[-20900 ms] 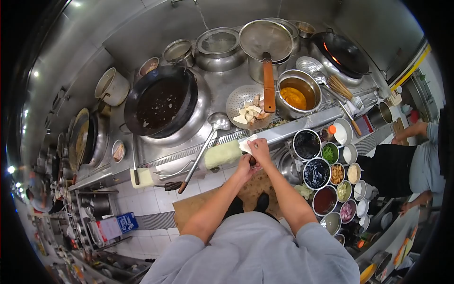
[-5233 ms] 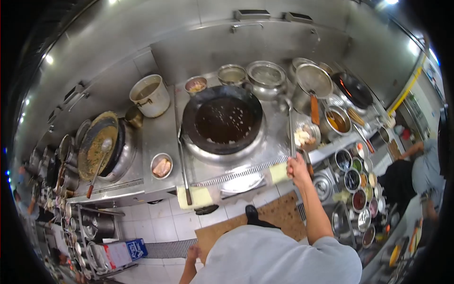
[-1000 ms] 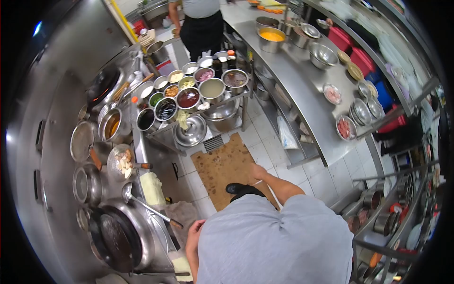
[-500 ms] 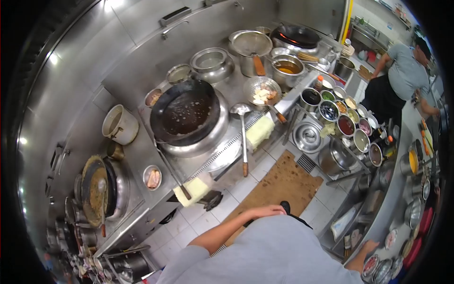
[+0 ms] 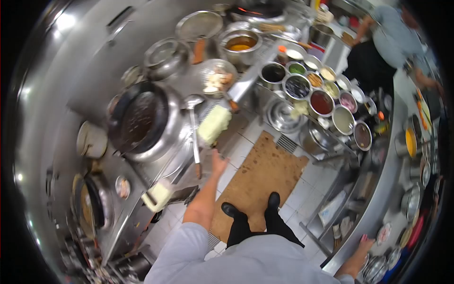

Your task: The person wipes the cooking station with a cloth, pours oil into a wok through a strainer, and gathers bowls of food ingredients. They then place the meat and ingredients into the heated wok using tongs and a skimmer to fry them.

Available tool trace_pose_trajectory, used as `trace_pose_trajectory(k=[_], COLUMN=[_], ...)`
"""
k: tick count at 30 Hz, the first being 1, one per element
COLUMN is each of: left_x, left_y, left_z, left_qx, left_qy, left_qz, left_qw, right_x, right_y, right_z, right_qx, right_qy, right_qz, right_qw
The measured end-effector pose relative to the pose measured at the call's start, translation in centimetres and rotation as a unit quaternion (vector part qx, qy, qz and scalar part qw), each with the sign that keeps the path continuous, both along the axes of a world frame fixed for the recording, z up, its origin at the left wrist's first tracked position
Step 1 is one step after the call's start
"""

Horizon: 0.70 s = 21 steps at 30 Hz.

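My left hand (image 5: 219,163) is stretched forward near the front of the stove, just below a folded pale-yellow cloth (image 5: 213,124). Its thumb and fingers look apart, with nothing seen in them, though motion blurs it a little. The wooden end of a long-handled ladle (image 5: 192,128) hangs over the stove edge to its left. At the lower right, my right hand (image 5: 366,244) lies at the edge of the side counter, beside metal bowls (image 5: 376,269) and a small dish of red-and-white food (image 5: 384,233). Its fingers look extended and hold nothing visible.
A black wok (image 5: 137,120) with dark liquid sits on the stove. Behind the ladle rests a strainer of pale pieces (image 5: 218,79). Several seasoning tins (image 5: 321,102) stand on a rack. A brown mat (image 5: 257,184) covers the floor; a co-worker (image 5: 397,38) stands at upper right.
My left hand has left the front of my body and reached forward toward the stove cloth. The view has shifted, and my shoes now show on the mat. My right hand stays at the counter.
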<state>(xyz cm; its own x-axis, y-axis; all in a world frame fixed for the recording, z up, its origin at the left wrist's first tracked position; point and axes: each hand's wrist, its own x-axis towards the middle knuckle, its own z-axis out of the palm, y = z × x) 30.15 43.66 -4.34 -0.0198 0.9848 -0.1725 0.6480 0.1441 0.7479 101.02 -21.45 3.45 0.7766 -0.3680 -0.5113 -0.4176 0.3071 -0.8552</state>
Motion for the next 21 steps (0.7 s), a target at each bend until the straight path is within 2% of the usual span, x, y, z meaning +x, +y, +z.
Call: trace_pose_trajectory(k=[1, 2, 3, 4, 5, 6, 7, 8, 9, 10, 11, 13, 15, 17, 18, 19, 21], left_x=[0.2, -0.2, 1.0, 1.2, 2.3, 2.2, 3.0, 3.4, 3.8, 5.6, 5.7, 8.1, 7.1, 8.4, 7.7, 7.2, 7.2], left_y=[1.4, 3.5, 4.1, 5.3, 5.2, 5.8, 5.8, 6.4, 7.3, 7.4, 8.9, 8.9, 8.6, 3.1, 0.6, -2.0, -8.7], left_z=[-0.5, -3.8, -2.3, -4.4, -4.5, -5.9, -7.0, -8.1, -8.8, -7.4, -9.0, -4.6, -8.4, -6.8, -8.9, -9.0, -7.9], left_qx=[-0.011, 0.012, 0.024, 0.053, 0.022, 0.083, 0.104, 0.046, 0.028, -0.073, -0.123, -0.256, -0.161, -0.099, -0.152, -0.140, -0.133], left_qy=[0.004, 0.053, -0.002, -0.004, -0.013, 0.051, 0.144, 0.291, 0.319, 0.377, 0.483, 0.457, 0.420, 0.233, 0.033, 0.045, 0.020], left_qz=[0.032, 0.043, 0.026, 0.002, 0.026, -0.037, -0.072, -0.132, -0.192, -0.192, -0.285, -0.284, -0.400, -0.361, -0.334, -0.344, -0.506], left_qw=[0.999, 0.998, 0.999, 0.999, 0.999, 0.995, 0.981, 0.946, 0.928, 0.903, 0.819, 0.804, 0.799, 0.898, 0.930, 0.927, 0.852], right_x=[1.0, 2.2, 0.9, 1.4, 1.7, 1.8, 3.1, 0.4, 1.2, -1.2, -1.0, -2.2, -2.1, -1.8, -1.6, -1.2, 0.0], right_y=[-1.4, -3.7, -2.6, -5.0, -4.9, -6.5, -7.6, -2.7, -5.9, -1.1, -1.1, 2.4, 3.8, 3.9, 3.9, 3.7, 3.7], right_z=[-2.2, -3.0, -1.0, -2.3, -2.0, -3.4, -4.8, -1.0, -4.6, -0.1, 0.3, 3.5, 5.4, 6.2, 6.5, 6.6, 6.5], right_qx=[0.021, 0.040, 0.059, 0.091, 0.067, 0.049, 0.085, 0.033, 0.077, 0.018, 0.064, -0.022, -0.040, -0.051, -0.035, -0.022, -0.051], right_qy=[0.004, -0.003, 0.029, 0.013, 0.028, -0.018, 0.014, -0.012, -0.100, -0.058, -0.032, -0.046, -0.036, -0.053, -0.068, -0.060, -0.060], right_qz=[0.008, 0.003, -0.074, -0.052, -0.088, -0.086, -0.121, -0.126, -0.075, -0.113, -0.131, -0.137, -0.138, -0.112, -0.125, -0.137, -0.145], right_qw=[1.000, 0.999, 0.995, 0.994, 0.994, 0.995, 0.989, 0.991, 0.989, 0.992, 0.989, 0.989, 0.989, 0.991, 0.989, 0.988, 0.986])
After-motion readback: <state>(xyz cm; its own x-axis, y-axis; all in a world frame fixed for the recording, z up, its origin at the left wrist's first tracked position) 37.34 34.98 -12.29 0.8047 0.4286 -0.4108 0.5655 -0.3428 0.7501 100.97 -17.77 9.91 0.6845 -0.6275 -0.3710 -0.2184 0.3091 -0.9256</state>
